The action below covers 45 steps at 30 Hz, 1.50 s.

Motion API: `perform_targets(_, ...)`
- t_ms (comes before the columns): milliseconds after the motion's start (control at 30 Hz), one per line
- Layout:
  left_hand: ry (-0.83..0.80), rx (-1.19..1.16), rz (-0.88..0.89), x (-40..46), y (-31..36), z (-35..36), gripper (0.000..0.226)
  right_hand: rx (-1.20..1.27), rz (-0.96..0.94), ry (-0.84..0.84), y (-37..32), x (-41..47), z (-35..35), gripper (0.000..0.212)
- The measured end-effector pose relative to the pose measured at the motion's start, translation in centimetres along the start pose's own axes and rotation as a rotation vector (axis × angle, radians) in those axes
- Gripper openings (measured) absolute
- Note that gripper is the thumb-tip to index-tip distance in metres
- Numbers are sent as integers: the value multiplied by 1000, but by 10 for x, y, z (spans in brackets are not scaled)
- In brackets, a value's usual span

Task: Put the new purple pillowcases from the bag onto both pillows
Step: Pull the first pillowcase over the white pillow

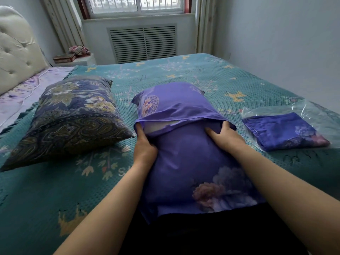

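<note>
Both hands' fingers (211, 132) grip the purple pillowcase (187, 162) at its open edge, over the pillow.

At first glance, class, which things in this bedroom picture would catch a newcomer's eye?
Centre front, the left hand and right hand grip the open end of a purple pillowcase on a pillow. A dark paisley pillow lies to the left, and a folded pillowcase in a clear bag to the right.

Can't see the left hand (144, 144) fingertips, tucked under the pillowcase (185, 162) flap. Pillow inside mostly covered. Headboard (16, 52) cut off at left.
</note>
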State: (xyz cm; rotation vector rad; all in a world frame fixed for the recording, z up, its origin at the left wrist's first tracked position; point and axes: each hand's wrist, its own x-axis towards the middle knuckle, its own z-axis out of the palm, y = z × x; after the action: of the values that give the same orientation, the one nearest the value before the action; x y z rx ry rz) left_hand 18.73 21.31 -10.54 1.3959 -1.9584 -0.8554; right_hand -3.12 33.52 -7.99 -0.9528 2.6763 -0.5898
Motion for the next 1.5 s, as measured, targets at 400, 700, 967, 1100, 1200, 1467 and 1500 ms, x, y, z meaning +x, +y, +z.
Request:
perform_targets(400,-11,697,503,28,28,-10,35,-378,-515,85,-41,23,-17,41)
perform_targets(700,-665,700,384,85,46,-37,36,-455,-754,372,-55,60,-48,6)
perform_targets(967,22,722,481,96,23,-30,27,-463,-688,66,-46,73,-47,36)
perform_targets(1100,-279,385,522,89,24,-17,29,-432,-717,-87,-51,65,-38,25)
perform_targets(1200,-295,419,635,83,36,-9,39,-315,-792,-2,-60,53,-30,19)
perform_targets(1467,-556,959,360,97,27,-16,46,-530,-638,-44,-53,69,-25,31)
perform_targets(1500,-607,1024,332,99,26,-20,47,-572,-646,-79,-55,67,-28,34)
